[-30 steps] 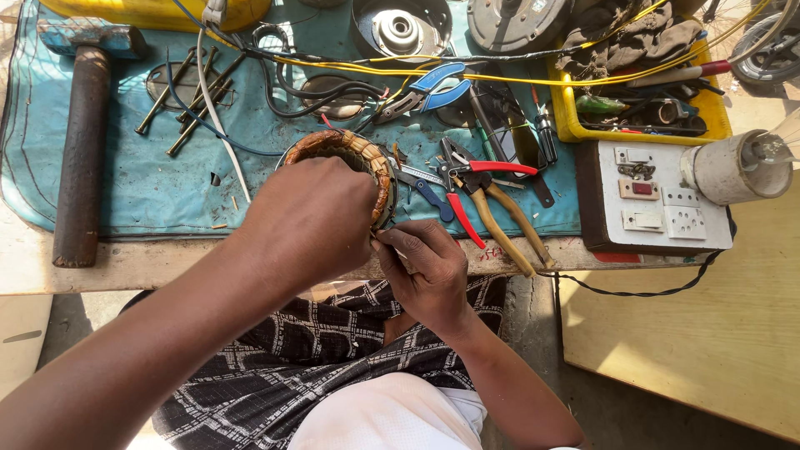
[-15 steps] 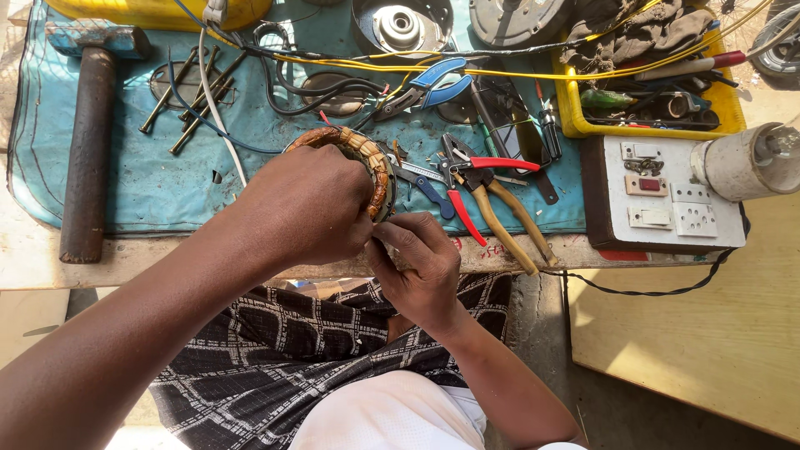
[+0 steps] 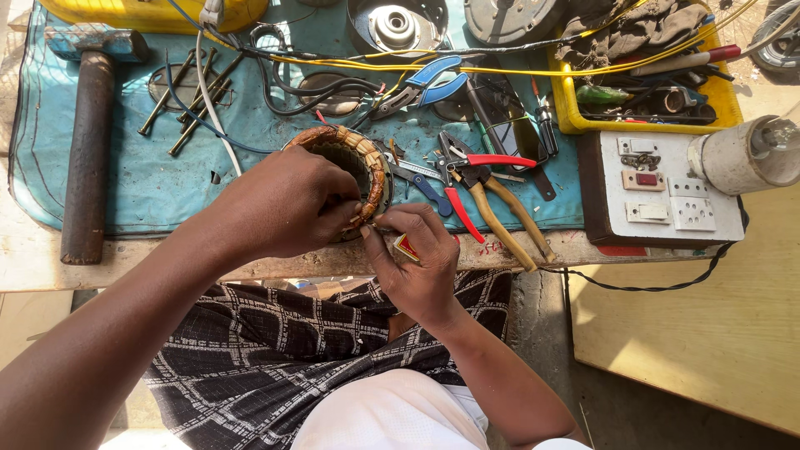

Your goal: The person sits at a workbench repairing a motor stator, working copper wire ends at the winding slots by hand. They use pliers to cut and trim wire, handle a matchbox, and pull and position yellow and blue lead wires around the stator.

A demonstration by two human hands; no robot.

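A ring-shaped motor stator (image 3: pixel 354 158) with copper windings and tan insulation rests at the near edge of the blue mat (image 3: pixel 150 179). My left hand (image 3: pixel 279 204) grips its near rim, fingers curled over the windings. My right hand (image 3: pixel 414 262) pinches at the winding on the stator's lower right side and also holds a small red-tipped object (image 3: pixel 407 247); what that object is I cannot tell.
A hammer (image 3: pixel 87 142) lies at the left. Long bolts (image 3: pixel 187 104), red-handled pliers (image 3: pixel 471 179), yellow-handled pliers (image 3: pixel 508 221) and blue-handled pliers (image 3: pixel 429 83) lie on the mat. A white switch board (image 3: pixel 667 196) with a bulb (image 3: pixel 746 154) and a yellow tray (image 3: pixel 642 75) sit right.
The stator has tilted so its inner bore shows more. My left hand has shifted toward its near rim, and my right hand stays at the winding.
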